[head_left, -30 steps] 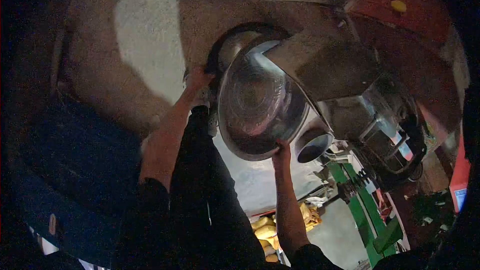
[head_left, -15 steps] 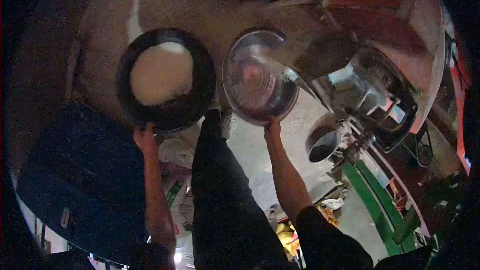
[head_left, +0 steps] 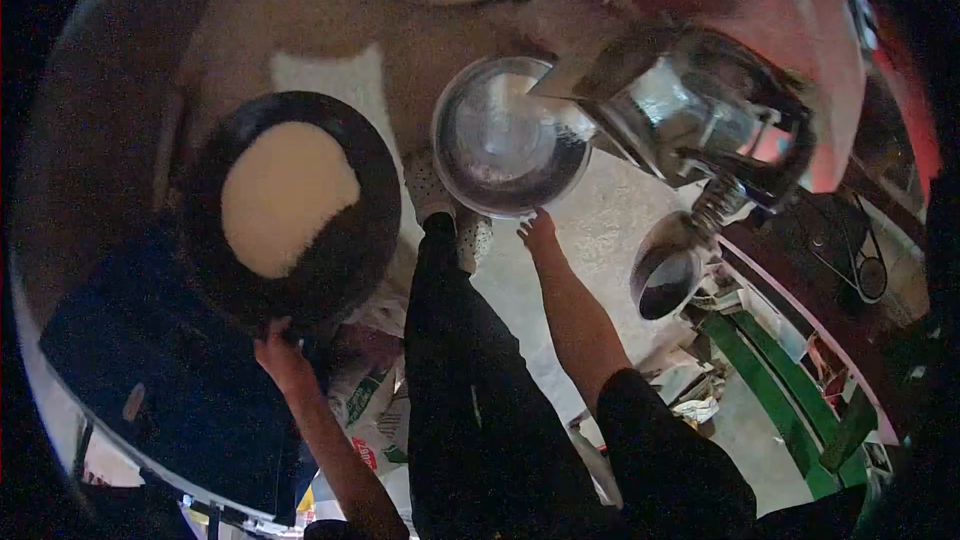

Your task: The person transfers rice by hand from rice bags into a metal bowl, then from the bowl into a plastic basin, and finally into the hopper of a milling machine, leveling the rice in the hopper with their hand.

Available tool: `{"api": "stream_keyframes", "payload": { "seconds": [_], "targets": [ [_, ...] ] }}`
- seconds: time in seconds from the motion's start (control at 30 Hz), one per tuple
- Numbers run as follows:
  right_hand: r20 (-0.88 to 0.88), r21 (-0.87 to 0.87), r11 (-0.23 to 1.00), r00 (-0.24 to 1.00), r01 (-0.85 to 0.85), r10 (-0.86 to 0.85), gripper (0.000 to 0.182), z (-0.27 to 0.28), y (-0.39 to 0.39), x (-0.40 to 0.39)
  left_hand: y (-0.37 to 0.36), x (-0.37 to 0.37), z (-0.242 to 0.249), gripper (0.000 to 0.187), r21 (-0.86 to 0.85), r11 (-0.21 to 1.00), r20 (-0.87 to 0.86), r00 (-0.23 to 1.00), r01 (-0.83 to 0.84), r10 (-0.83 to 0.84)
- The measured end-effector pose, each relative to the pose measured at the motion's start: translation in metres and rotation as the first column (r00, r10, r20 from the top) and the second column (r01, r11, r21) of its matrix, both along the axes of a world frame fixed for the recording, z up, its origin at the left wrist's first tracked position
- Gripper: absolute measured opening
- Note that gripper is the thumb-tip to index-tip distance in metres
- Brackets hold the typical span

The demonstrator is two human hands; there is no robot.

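Shifted lower and leftward since the earlier view: black pan [head_left: 300, 210] heaped with pale flour, gripped at its near rim by left hand [head_left: 283, 352]. Further right, steel bowl [head_left: 508, 135] parked under the mill chute [head_left: 575, 60], with right hand [head_left: 538, 231] fingertips touching its near rim, grip not clearly closed. Hands well apart; right hand nearer bowl, pan lying up and left of it, beside it.

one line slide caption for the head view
Left hand holds a black pan of pale flour; right hand touches a steel bowl under a machine chute.
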State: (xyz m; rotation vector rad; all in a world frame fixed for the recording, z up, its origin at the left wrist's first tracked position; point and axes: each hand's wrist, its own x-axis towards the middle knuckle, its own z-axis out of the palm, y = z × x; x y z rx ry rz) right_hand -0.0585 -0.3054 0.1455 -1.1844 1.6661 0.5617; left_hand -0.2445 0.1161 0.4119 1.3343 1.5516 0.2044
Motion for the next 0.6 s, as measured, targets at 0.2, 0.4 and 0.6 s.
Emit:
{"api": "stream_keyframes", "payload": {
  "seconds": [0.2,0.4,0.6],
  "targets": [
    [0.477,0.179,0.745,0.719,-0.643,0.506,0.05,0.156,0.011,-0.014,-0.066,0.026,0.151,0.018,-0.142,0.977,0.088,0.981,-0.161,0.175],
    [0.692,0.339,0.683,0.663,-0.647,0.285,0.044,0.398,0.055,-0.006,-0.101,-0.01,0.289,0.015,-0.183,0.97,0.167,0.967,-0.162,0.193],
    [0.887,0.044,0.439,0.237,-0.897,0.395,0.026,0.536,0.074,0.024,-0.115,-0.055,0.373,0.024,-0.126,0.992,0.118,0.992,-0.021,0.036]
  ]
}}
